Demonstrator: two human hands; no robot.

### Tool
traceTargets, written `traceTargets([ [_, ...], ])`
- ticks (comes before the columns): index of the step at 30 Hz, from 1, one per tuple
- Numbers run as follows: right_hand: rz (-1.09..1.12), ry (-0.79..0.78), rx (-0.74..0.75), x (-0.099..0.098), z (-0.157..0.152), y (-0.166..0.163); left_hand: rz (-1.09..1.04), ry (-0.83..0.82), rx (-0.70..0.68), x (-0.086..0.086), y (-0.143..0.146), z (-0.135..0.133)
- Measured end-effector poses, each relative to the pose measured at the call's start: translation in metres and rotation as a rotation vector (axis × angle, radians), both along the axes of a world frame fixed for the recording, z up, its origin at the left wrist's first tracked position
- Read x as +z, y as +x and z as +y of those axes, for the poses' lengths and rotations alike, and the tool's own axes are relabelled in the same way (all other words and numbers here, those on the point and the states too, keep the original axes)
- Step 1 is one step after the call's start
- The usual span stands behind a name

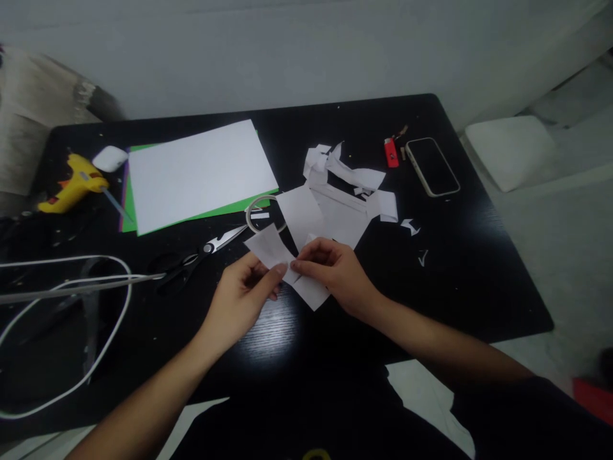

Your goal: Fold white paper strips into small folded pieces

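Both hands hold a small piece of white paper over the front middle of the black table. My left hand pinches it with the thumb on top and the fingers beneath. From the other side my right hand grips it, thumb and fingertips pressed together near the left thumb. The paper looks creased or folded, with one corner pointing down between the hands. Just beyond lie larger white paper pieces and curled paper scraps. A roll of tape lies partly behind the held paper.
Black-handled scissors lie left of my hands. Further left are white sheets over green paper, a yellow glue gun, a white case and a white cable. A red lighter and a phone lie right.
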State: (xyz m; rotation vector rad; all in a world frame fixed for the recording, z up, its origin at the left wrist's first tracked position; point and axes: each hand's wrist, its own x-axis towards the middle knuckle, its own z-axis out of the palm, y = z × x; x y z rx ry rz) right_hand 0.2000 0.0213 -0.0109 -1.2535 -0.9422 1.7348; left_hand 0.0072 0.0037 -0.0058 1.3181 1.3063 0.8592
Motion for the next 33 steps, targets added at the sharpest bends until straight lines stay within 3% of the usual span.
traceTargets([
  [5,-0.062,0.111,0.028,0.0022,-0.0044,-0.0008,0.080,-0.027,-0.001,0.0013,-0.0020,0.0013],
  [13,-0.098,0.187,0.057,0.0042,-0.0055,-0.0009,-0.002,-0.069,-0.069,0.0015,-0.0055,0.0055],
  [20,-0.071,0.194,0.089,0.0046,-0.0052,0.0026,-0.045,-0.177,-0.051,0.0033,-0.0073,0.0049],
  [33,0.047,0.074,0.147,0.0039,-0.0059,0.0043,-0.040,-0.116,-0.017,0.0030,-0.0081,0.0018],
])
